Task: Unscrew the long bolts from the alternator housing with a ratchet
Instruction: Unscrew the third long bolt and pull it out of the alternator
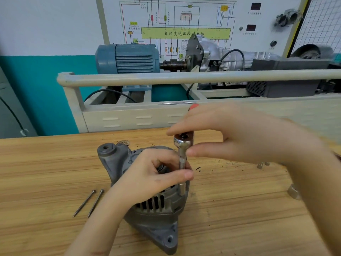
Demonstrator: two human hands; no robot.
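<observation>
A: Head view: a grey cast-metal alternator housing (156, 215) is seen lying on the pale wooden workbench (230, 209), near its front edge and roughly centred. Where is the tool placed relative to it?

B: A chrome ratchet with a socket extension (183, 159) is stood upright at the housing's right edge, its long axis running nearly vertical, the socket end lowered onto what is judged to be a bolt head at the rim. The bolt itself is hidden by the socket.

A: And how are the hands set?

B: The ratchet head is pinched from the right side by the right hand (239, 133), fingers above and thumb below; a red handle tip (193, 106) is glimpsed behind the knuckles. The left hand (153, 174) is laid over the top of the housing, its fingers curled round the extension shaft lower down, so the tool is steadied near the socket.

A: Which relation is the coming move decided by?

B: The shaft's line with the bolt. It is judged that turning should be done about that vertical axis, with the right hand, which is higher and nearer the ratchet head, while the socket is kept square by the left. Any tilt could let the socket slip off.

A: Has anything been removed?

B: Two long dark steel bolts (88, 203) are laid side by side on the bench, just left of the housing, well apart from the tool.
</observation>
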